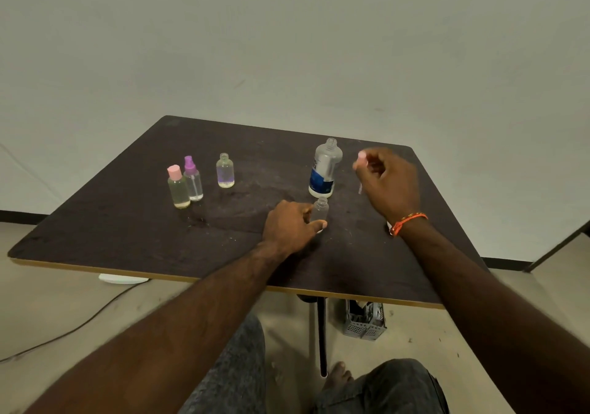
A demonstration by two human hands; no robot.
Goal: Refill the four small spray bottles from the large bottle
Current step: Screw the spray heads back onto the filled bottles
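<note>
- Far left on the counter (127, 222), a pink-capped bottle (177, 190) and a purple-sprayer bottle (192, 179) are standing just beside each other, maybe touching; a reaching arm could be toppling both together.
- Near them, an uncapped small bottle (225, 171) is standing open; a knock would be spilling it. Its liquid level is hard to read through the clear wall.
- The left hand (292, 227) is steadying an open, seemingly empty small bottle (320, 211), thumb and fingers curled round its base, which they are hiding.
- Just behind, the large bottle (325, 171) is standing uncapped; the light small bottle might be tipping or overflowing under a fast pour through its narrow neck.
- The right hand (388, 184) is pinching a pink spray top (361, 158) in the air, blurred; its dangling tube could be dripping on the counter.
</note>
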